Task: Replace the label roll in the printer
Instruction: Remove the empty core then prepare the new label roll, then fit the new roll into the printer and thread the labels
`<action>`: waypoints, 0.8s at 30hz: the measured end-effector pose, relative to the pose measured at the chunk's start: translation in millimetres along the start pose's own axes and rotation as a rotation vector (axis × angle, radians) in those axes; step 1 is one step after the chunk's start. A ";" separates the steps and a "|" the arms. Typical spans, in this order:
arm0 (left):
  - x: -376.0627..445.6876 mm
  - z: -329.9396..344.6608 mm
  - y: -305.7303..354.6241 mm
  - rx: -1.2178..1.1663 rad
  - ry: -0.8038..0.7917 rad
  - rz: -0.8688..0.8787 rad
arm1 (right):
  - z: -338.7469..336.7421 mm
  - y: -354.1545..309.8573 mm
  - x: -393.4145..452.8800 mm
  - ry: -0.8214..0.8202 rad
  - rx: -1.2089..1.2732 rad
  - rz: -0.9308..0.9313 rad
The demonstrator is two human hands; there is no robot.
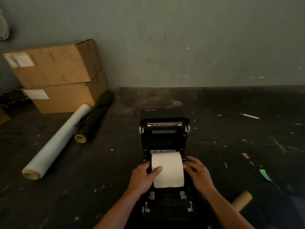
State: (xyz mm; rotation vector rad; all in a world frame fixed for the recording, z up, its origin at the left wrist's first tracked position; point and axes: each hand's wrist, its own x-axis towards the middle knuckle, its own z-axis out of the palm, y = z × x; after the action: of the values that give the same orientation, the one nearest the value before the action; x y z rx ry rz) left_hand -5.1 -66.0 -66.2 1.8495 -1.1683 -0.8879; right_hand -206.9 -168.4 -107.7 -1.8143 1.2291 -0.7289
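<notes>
Both hands clamped on the white label roll [167,169] in the open printer [165,133], left hand [143,177] gripping one end, right hand [197,171] the other; likely steadying it for seating between the guides.

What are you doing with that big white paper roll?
A person is putting a white label roll into an open black printer on a dark table. The left hand holds the roll's left side with the thumb over its front, and the right hand is against its right side. A bare cardboard tube lies to the right.
</notes>
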 end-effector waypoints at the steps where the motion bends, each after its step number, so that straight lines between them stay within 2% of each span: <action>1: -2.2 1.7 -1.8 0.003 0.012 0.006 | 0.8 0.8 -1.1 0.007 -0.002 -0.010; 9: -9.3 5.5 -6.8 0.005 0.043 0.057 | 4.3 1.9 -5.6 0.046 -0.054 -0.044; 16: -10.0 7.4 -10.8 0.120 0.043 0.082 | 4.7 -3.0 -13.8 0.043 -0.072 -0.050; 24: -10.9 6.6 -8.9 0.205 0.051 0.108 | 7.9 -10.9 -20.0 0.065 -0.104 0.028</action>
State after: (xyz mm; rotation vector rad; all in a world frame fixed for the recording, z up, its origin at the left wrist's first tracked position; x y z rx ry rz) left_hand -10.9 -54.8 -75.3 1.9381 -1.3561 -0.6777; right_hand -202.7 -145.2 -102.7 -1.8662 1.3543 -0.7260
